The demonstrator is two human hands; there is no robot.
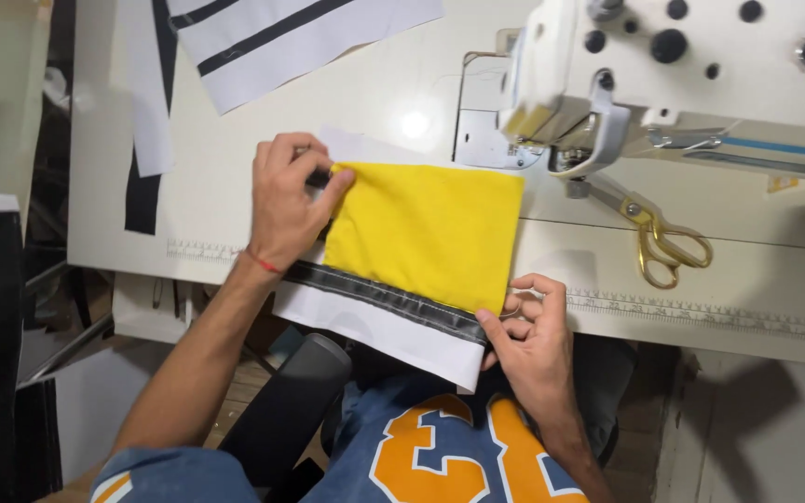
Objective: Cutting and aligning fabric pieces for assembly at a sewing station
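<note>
Pinching yellow fabric panel point(426, 233) at opposite corners: left hand point(286, 200) grasps far-left corner, right hand point(528, 331) near-right corner; panel lies between them on white surface point(402, 102), sewing machine point(663, 74) far right.

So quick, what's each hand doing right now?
Left hand: fingers pinched shut on the top left corner of the yellow fabric.
Right hand: fingers pinched shut on the yellow fabric's bottom right corner, at the black strip.
</note>
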